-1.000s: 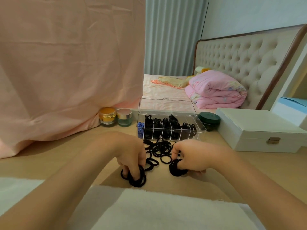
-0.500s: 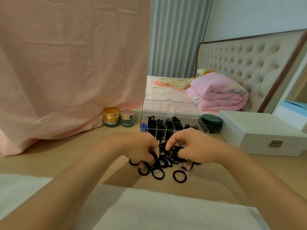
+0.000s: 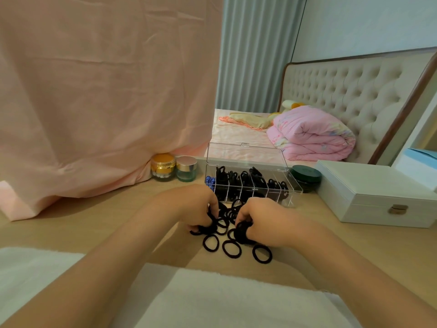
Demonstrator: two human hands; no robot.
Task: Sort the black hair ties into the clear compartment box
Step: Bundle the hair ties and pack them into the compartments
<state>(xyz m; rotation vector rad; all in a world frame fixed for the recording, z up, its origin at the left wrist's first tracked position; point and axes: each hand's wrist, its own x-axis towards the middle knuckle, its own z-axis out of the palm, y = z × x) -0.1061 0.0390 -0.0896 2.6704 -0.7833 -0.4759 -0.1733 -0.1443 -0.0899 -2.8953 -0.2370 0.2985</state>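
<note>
Fingers curled round black hair ties

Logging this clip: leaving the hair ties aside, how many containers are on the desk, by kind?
clear compartment box: 1
cosmetic jars, the gold-lidded jar and the pink-lidded jar: 2
dark green round tin: 1
white latched case: 1
Total: 5
The black hair ties are too tangled to count.
</note>
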